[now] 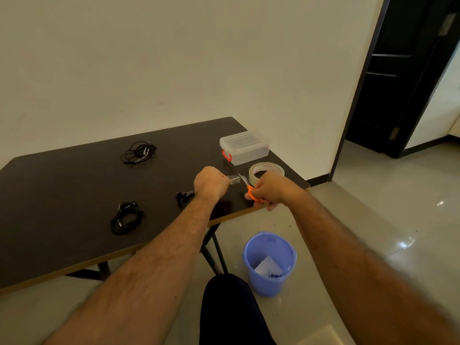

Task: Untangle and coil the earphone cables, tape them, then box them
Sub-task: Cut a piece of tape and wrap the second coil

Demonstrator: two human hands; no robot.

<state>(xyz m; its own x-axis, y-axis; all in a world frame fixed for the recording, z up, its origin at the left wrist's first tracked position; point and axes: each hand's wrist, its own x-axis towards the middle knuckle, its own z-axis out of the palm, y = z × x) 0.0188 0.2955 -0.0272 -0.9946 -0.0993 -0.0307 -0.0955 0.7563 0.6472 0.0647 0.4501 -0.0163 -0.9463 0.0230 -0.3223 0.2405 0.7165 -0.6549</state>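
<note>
- Left hand [211, 181] pinches a clear tape strip [234, 180]; right hand [270, 191] grips orange-handled scissors [249, 186] at it, near the table's right edge.
- One black earphone coil [127, 217] looks wound; a loose tangle [139, 151] waits near the far edge.
- The clear lidded plastic box [245, 146] stays closed, seemingly unfilled.

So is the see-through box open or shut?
Shut. The clear plastic box has its lid sitting flat on top, and the orange latch lies against its side.
</note>
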